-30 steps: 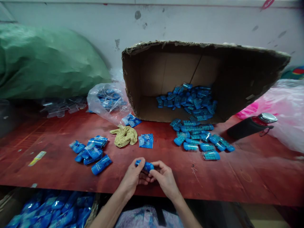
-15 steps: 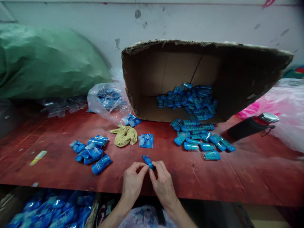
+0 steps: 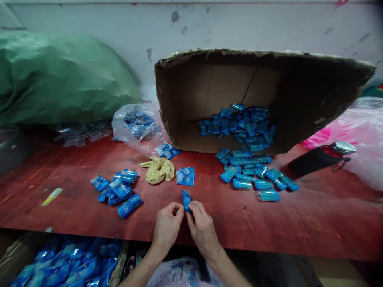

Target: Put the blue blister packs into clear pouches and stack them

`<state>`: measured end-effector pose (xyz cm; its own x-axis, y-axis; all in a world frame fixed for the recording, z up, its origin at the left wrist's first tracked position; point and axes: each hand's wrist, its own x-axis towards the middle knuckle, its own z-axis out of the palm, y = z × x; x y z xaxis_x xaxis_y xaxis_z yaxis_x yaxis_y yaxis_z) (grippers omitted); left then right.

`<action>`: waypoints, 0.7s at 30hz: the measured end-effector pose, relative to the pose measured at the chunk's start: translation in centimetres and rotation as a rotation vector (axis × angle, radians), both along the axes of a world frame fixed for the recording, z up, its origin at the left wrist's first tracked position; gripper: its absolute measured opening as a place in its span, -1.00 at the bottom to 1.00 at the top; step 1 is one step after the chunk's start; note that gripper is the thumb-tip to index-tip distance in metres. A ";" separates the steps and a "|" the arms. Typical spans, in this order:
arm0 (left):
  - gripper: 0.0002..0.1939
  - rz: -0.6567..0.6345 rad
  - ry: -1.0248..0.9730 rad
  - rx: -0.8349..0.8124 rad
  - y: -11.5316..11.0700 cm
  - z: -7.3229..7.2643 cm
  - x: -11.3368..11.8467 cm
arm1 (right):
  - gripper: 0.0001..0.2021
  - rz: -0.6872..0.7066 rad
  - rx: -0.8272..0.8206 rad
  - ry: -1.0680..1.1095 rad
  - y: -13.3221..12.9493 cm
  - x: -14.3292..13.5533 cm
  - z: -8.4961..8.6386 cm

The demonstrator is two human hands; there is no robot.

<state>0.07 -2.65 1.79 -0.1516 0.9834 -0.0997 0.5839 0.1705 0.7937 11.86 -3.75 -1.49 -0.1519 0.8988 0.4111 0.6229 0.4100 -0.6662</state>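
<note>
- Head view, nearest: the bare right hand [image 3: 203,227] grips a small blue cylinder in glossy printed film [image 3: 186,196] near its closer end, thumb and fingers closed on it; its far end points away over the red wooden table [image 3: 299,223].
- The bare left hand [image 3: 169,223] is just beside that closer end, thumb and forefinger brought together; whether they pinch any film I cannot tell.
- The cylinder should be light, its body fairly stiff, its film thin, slick and easily creased. The surest hold is probably around the middle, thumb opposite fingers, squeezed gently; loose film at the ends would likely tear or slip.
- Farther off to the left, a heap of blue film-wrapped cylinders [image 3: 118,191] lies on the table; being slick, they may slide when one is lifted.
- Ahead of the hands lies a flat blue printed film sleeve [image 3: 185,176], probably limp, best picked up by an edge.
- To the right, loose clear plastic tubes with blue ends [image 3: 263,184] look hard-walled and apt to roll; grasp across the middle.
- Farthest, a brown cardboard box [image 3: 230,83] lies open toward the person, more such tubes piled inside.
</note>
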 end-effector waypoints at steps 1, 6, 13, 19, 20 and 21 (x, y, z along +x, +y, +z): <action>-0.81 -0.002 0.032 0.013 0.0 0.0 0.1 | -0.77 0.005 0.010 -0.005 0.0 0.0 0.0; -0.80 -0.006 0.245 0.145 -0.3 -0.2 0.6 | -0.80 -0.028 0.003 0.009 -0.2 -0.6 0.3; -0.77 -0.035 0.543 0.379 -0.9 -1.1 1.2 | -0.78 -0.075 -0.029 0.026 -0.5 -1.0 0.4; -0.78 -0.053 0.526 0.329 -1.0 -1.2 1.3 | -0.78 -0.091 -0.045 0.017 -0.8 -1.1 0.0; -0.78 -0.048 0.495 0.295 -1.0 -1.1 1.4 | -0.78 -0.096 -0.044 0.016 -0.8 -1.1 -0.1; -0.78 -0.041 0.449 0.249 -1.1 -1.0 1.5 | -0.79 -0.103 -0.040 0.017 -0.7 -1.1 -0.2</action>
